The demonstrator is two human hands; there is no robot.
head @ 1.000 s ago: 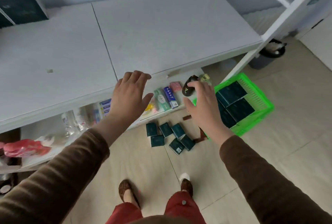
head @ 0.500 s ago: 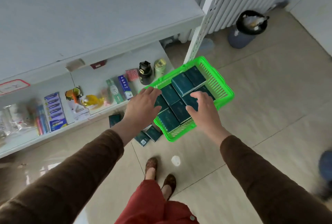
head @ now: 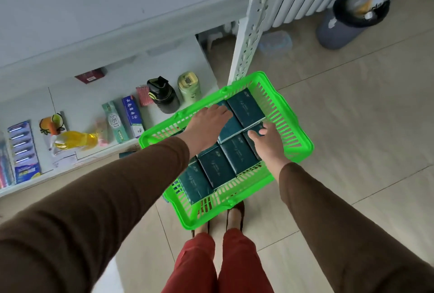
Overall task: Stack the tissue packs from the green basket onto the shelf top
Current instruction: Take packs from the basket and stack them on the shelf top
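Basket: green basket (head: 291,128) down on the floor, right by the feet, beside the white post of the shelf.
Packs: dark tissue packs (head: 217,167) lying flat inside, side by side in rows, filling most of the bottom.
Left hand: left hand (head: 206,123) reaching into the basket, palm down on a pack in the far half, fingers bent a little over it. Cannot tell if really gripping yet.
Right hand: right hand (head: 267,142) low at the right side of the packs, fingertips at the edge of a pack. Cannot tell whether pinching or only touching.
Which way: packs right under both hands, long sides running toward the far right corner. Far packs closer to the left hand, near-right ones closer to the right.
Shelf top: white shelf top (head: 94,6) up and to the left, well apart from the basket. Probably a lift up and left next.
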